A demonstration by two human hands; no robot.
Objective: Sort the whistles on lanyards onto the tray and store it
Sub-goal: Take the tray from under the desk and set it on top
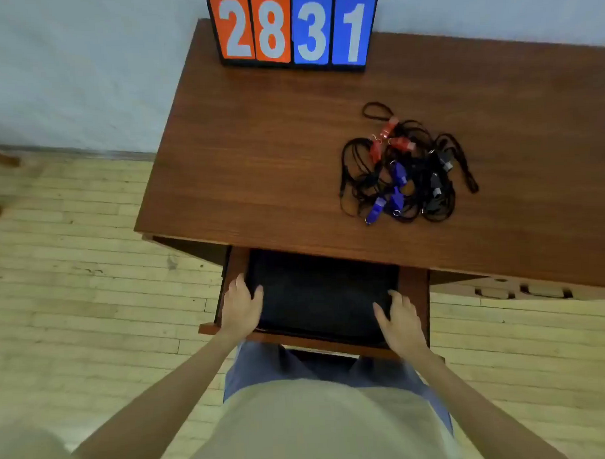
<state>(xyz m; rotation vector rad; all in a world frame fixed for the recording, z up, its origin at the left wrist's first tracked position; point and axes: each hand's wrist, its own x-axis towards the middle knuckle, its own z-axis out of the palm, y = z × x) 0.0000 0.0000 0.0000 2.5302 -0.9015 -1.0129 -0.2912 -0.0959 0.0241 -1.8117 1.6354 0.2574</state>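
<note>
A tangled pile of whistles on black lanyards [403, 167] lies on the right half of the wooden desk top [257, 155]; red whistles at its far side, blue ones near the front, black ones on the right. Under the desk's front edge a drawer [413, 294] stands pulled out, with a dark tray [320, 294] lying in it. My left hand [240, 308] rests on the tray's left edge, thumb inside and fingers on the drawer's side. My right hand [400, 323] rests on the tray's right edge, fingers spread. Whether either hand grips the tray is unclear.
A flip scoreboard [292, 27] reading 28 and 31 stands at the desk's back edge against the wall. Pale wooden floor surrounds the desk. My torso stands close to the drawer's front. A second drawer front with cut-outs [522, 290] shows at the right.
</note>
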